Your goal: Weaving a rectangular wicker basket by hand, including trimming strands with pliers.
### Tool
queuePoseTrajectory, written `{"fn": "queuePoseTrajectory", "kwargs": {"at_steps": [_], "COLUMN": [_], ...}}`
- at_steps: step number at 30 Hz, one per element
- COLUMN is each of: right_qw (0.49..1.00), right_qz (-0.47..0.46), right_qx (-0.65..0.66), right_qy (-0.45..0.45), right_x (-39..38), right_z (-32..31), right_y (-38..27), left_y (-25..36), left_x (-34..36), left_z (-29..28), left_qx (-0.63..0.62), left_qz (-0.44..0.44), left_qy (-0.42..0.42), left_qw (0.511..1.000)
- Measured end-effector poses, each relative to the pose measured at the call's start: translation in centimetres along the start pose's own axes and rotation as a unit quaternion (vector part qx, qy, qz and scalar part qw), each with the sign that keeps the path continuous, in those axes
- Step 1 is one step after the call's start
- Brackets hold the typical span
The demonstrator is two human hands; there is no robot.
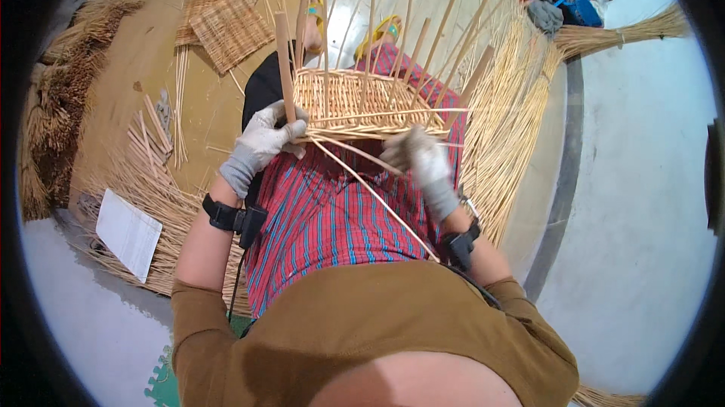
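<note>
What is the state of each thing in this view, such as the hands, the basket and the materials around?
Left hand: gloved, gripping the basket's corner
Right hand: gloved, blurred; grip unclear
Basket: partly woven, on the lap
Flat stake: upright
Long strand: loose end across the lap
Woven panels: overlapping on the floor
White sheet: lying on loose rods

From here I see the gloved left hand (270,134) gripping the corner of a woven basket (351,97) above the red plaid cloth (332,229). The right hand (421,158), blurred, is near loose canes (374,195).
</note>
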State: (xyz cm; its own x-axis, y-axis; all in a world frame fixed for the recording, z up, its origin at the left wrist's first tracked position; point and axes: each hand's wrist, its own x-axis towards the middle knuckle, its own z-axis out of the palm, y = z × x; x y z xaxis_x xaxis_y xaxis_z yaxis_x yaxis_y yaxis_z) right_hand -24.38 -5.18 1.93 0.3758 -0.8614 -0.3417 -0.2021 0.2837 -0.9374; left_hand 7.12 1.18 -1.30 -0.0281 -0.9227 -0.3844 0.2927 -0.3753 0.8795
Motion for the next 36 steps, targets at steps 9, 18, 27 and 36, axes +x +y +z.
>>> {"fn": "queuePoseTrajectory", "kwargs": {"at_steps": [9, 18, 27, 36], "right_qw": [0.971, 0.833, 0.673, 0.735], "right_qz": [-0.234, -0.445, -0.439, -0.442], "right_qx": [0.024, -0.301, -0.595, -0.498], "right_qy": [0.027, 0.130, 0.020, -0.126], "right_x": [2.4, 6.7, 3.2, 0.5], "right_z": [6.2, 8.5, 8.6, 6.1], "right_y": [-3.5, -9.3, -0.5, -3.1], "left_y": [0.0, -1.1, -2.1, -1.0], "left_x": [-0.4, -0.6, 0.5, -0.2], "left_z": [0.4, 3.2, 2.7, 0.0], "left_qx": [-0.017, 0.022, -0.050, -0.051], "left_qz": [0.014, 0.027, 0.016, 0.003], "left_qy": [-0.039, 0.141, 0.146, 0.003], "left_qw": [0.999, 0.989, 0.988, 0.999]}}
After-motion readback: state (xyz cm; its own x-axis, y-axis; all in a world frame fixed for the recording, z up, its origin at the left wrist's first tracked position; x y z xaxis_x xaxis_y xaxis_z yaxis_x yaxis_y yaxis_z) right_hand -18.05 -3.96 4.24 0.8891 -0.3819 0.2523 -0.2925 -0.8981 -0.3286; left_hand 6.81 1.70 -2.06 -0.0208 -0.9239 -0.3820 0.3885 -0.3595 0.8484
